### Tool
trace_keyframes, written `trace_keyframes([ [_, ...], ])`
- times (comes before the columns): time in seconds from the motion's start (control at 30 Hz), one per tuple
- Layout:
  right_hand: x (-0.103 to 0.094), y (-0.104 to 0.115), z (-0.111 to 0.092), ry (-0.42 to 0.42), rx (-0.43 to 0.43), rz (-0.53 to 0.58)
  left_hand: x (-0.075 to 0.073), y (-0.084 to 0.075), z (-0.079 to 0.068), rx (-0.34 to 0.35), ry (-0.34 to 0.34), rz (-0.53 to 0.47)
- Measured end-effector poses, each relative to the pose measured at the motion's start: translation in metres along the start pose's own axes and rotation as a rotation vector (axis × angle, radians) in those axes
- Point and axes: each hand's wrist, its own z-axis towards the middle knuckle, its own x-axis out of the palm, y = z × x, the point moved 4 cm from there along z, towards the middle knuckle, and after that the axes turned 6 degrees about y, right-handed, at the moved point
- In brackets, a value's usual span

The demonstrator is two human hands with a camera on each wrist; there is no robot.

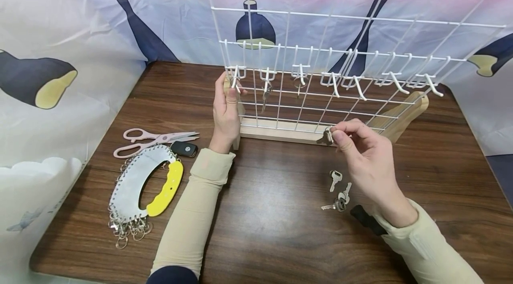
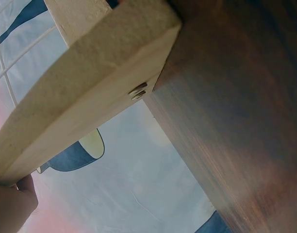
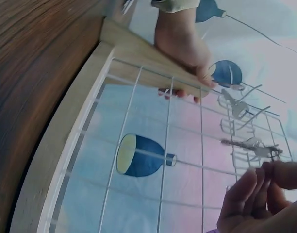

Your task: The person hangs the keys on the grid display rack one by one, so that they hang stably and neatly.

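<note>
My left hand [image 1: 227,112] grips the wooden side support [image 2: 85,87] at the left end of a white wire grid rack [image 1: 298,117], thumb on the near side. Between thumb and fingertips of my right hand [image 1: 366,155], a metal key [image 1: 327,136] is pinched in front of the rack's lower bar. White hooks [image 1: 331,83] line the grid. Keys hang from the left ones, including a long key [image 1: 265,95]. On the table below the right hand lie several loose keys, among them a silver key [image 1: 335,180] and a dark-headed key [image 1: 339,204].
On the left of the brown wooden table [image 1: 264,239] lie pink scissors [image 1: 154,138], a black car key fob [image 1: 184,148] and a metal key-ring holder with a yellow handle [image 1: 166,190]. Patterned cloth [image 1: 176,21] hangs behind the rack.
</note>
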Motion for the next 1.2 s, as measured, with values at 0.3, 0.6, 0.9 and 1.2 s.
trace_keyframes([
  [0.3, 0.004, 0.007, 0.012, -0.105, -0.012, 0.179, 0.0, 0.0, -0.001, -0.001, -0.011, 0.01],
  [0.6, 0.005, 0.009, 0.018, -0.176, 0.015, 0.176, 0.0, -0.001, -0.001, 0.001, 0.002, 0.008],
  [0.9, 0.007, 0.01, 0.023, -0.259, 0.094, 0.301, 0.001, -0.001, 0.0, -0.007, 0.009, -0.012],
  [1.2, 0.01, 0.012, 0.025, -0.256, 0.052, 0.371, 0.0, 0.0, 0.0, -0.011, 0.005, -0.002],
])
